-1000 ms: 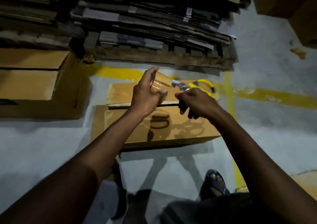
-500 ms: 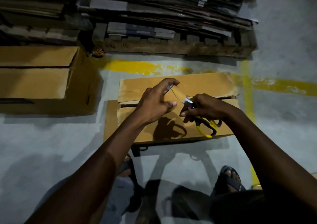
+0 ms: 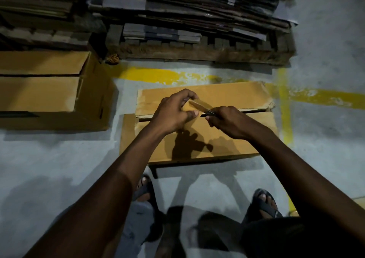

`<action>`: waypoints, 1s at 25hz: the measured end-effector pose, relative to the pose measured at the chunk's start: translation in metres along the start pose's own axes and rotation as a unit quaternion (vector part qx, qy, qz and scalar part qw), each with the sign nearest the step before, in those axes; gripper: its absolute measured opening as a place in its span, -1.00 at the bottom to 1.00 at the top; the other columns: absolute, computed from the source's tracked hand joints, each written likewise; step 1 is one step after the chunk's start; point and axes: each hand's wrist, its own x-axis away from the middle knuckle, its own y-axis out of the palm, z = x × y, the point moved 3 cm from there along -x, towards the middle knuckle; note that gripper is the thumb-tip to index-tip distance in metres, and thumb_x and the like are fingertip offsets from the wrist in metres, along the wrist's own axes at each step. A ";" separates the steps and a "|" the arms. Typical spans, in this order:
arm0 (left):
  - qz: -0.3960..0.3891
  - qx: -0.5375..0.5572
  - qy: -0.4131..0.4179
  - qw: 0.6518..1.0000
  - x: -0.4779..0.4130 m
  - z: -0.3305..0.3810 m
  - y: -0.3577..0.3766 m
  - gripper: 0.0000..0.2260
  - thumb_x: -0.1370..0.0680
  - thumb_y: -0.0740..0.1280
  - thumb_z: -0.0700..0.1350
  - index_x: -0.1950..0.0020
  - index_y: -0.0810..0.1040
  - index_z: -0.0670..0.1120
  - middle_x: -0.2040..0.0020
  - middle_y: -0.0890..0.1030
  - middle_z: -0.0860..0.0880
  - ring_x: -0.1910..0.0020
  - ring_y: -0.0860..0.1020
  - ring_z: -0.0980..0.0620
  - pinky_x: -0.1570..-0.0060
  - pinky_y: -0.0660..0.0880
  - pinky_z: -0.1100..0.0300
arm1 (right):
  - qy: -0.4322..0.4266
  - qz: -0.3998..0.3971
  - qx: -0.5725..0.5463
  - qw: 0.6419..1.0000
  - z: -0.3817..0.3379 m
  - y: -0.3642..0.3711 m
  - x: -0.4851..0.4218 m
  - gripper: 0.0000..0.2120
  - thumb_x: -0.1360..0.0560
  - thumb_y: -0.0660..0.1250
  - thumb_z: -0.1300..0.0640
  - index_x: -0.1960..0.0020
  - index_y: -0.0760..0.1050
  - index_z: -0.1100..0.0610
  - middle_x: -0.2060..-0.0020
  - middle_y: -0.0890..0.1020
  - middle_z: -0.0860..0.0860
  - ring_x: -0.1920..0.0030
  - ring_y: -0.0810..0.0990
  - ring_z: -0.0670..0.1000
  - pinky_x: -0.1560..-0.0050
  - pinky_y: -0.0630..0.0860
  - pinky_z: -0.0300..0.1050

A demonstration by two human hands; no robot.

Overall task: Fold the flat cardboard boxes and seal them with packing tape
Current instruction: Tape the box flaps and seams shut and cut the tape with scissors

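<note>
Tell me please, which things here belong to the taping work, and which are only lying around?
In use: tape strip, held by left hand; blade in right hand; box beneath them.
Lying about: second box, flat cardboard stack, pallet, yellow floor lines.

The grey concrete floor [image 3: 49,168] is patchy and crossed by worn yellow painted lines [image 3: 158,75]. A dark wooden pallet [image 3: 197,52] stands at the far side. The light is dim and throws hard shadows.
</note>
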 end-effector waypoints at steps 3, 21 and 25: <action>0.026 -0.005 0.007 1.000 -0.003 0.001 -0.004 -0.72 -0.39 0.48 -0.24 0.12 0.56 0.14 0.04 0.65 0.02 -0.01 0.60 -0.07 0.03 0.56 -0.05 | 0.038 -0.055 -0.171 0.983 0.006 0.002 0.002 -0.79 -0.64 0.09 0.01 0.11 0.41 0.00 0.18 0.51 0.02 0.14 0.50 0.10 0.13 0.42 0.03; 0.218 -0.039 -0.107 0.969 0.001 -0.047 -0.050 -0.90 -0.48 0.43 -0.03 0.08 0.67 -0.02 -0.03 0.62 -0.03 -0.07 0.55 -0.02 -0.03 0.45 0.14 | 0.044 0.175 0.177 0.968 0.046 0.041 -0.120 -0.73 -0.56 0.22 0.16 -0.25 0.45 0.09 -0.10 0.52 0.17 -0.14 0.45 0.30 0.07 0.45 0.14; 0.219 -0.014 -0.073 0.973 0.013 -0.046 -0.060 -0.85 -0.50 0.40 -0.11 0.14 0.65 -0.18 0.13 0.66 -0.12 0.09 0.60 -0.06 0.05 0.54 0.05 | 0.035 0.145 0.319 0.936 0.035 0.066 -0.184 -0.70 -0.58 0.23 0.07 -0.31 0.47 -0.03 -0.16 0.52 0.11 -0.22 0.42 0.25 -0.10 0.40 0.23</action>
